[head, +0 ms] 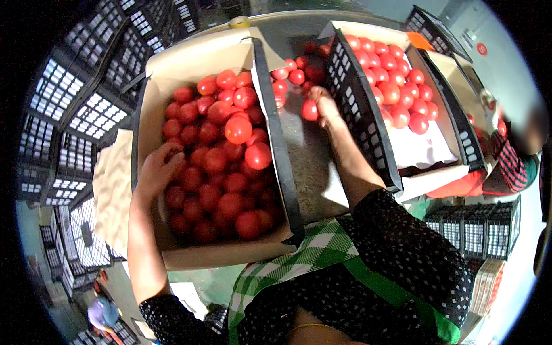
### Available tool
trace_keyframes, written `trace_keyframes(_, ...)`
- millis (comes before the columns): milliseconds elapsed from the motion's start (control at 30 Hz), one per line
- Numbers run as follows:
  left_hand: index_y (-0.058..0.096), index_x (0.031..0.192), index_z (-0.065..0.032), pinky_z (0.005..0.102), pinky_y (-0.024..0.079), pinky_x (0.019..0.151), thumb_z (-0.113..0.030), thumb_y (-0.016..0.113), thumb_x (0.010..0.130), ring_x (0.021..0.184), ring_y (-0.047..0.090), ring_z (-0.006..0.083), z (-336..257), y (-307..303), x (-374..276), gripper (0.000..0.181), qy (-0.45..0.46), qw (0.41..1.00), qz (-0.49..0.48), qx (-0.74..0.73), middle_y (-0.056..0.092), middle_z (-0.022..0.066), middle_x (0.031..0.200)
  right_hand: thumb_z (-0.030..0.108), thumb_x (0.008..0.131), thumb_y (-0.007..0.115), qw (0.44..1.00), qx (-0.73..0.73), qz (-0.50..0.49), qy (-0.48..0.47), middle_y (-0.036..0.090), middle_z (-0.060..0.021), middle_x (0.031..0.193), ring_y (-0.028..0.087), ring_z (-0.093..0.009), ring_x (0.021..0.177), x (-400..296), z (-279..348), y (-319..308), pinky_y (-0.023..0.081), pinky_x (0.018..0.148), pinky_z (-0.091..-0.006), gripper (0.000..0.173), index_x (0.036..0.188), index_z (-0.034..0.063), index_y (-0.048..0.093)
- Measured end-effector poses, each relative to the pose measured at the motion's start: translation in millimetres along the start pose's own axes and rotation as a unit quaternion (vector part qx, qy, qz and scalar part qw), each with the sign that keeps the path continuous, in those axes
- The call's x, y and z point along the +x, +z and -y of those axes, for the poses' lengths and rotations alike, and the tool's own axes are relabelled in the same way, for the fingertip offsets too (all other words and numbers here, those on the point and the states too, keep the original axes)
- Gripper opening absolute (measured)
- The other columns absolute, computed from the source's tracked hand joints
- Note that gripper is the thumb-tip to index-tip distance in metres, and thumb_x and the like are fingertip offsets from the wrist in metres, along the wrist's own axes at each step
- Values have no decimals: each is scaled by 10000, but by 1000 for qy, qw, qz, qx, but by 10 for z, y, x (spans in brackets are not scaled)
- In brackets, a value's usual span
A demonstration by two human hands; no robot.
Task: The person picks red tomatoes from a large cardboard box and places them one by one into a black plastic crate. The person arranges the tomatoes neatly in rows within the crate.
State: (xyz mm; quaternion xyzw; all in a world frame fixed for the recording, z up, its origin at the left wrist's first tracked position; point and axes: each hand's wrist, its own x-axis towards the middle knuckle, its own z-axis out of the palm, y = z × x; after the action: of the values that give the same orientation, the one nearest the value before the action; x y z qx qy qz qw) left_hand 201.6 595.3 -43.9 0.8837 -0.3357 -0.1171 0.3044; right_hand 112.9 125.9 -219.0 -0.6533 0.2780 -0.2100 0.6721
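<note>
Before me stands a black plastic crate (279, 172) lined with brown paper, holding many loose red tomatoes (214, 159). My left hand (160, 169) reaches in over its left side, fingers curled among the tomatoes; whether it grips one is hidden. In the gap between two crates, my right hand (326, 107) holds a red tomato (309, 110) just above the table (312, 172). Several loose tomatoes (296, 76) lie beyond that hand on the table. A second black crate (366, 129) stands to the right, with tomatoes (396, 86) laid close together over white paper (416, 148).
Tall stacks of black crates (73, 108) rise at the left, and more crates (474, 228) stand at the lower right. Further right, a person in a checked sleeve (513, 164) works beside another paper-lined crate (453, 77). A yellow tape roll (239, 22) sits at the back.
</note>
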Motion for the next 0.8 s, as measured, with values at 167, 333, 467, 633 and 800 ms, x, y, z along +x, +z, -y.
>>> trace_keyframes(167,637,1075,-44,352,504,837,-227,626,910,907,658,240,-50,-36,-3,247,-2,999,1,41,687,142,961,96,886,633,938,318,41,-130,622,-116,1131,632,-212,976,-391,1572,566,531,840,-341,410,1271,36,504)
trace_keyframes(333,635,1085,-25,314,497,819,-171,622,923,888,622,164,97,2,-27,218,-43,998,-40,-20,675,116,962,481,971,542,882,100,385,-252,567,-106,1316,645,-183,978,-859,2335,806,532,835,-316,571,1359,64,513)
trace_keyframes(467,634,1087,-13,295,491,811,-155,619,929,887,607,153,-18,-44,-1,213,-35,997,-59,-38,662,103,963,411,952,597,961,72,163,-212,679,-69,1002,667,-155,865,-250,1977,843,530,747,-288,425,1158,42,641)
trace_keyframes(633,630,1102,-20,301,494,766,-168,628,931,824,598,160,27,-18,42,226,-90,995,-37,-24,660,102,919,303,792,739,919,-363,108,-107,707,-187,1028,672,-276,1021,401,762,751,514,881,-385,394,1090,58,662)
trace_keyframes(800,623,1123,-37,271,480,680,-140,610,950,742,566,113,-130,-27,-60,201,-113,991,-31,-58,630,51,831,223,756,667,863,-488,129,-19,189,-153,1578,248,-443,1421,282,464,1082,294,1107,-606,778,1469,318,373)
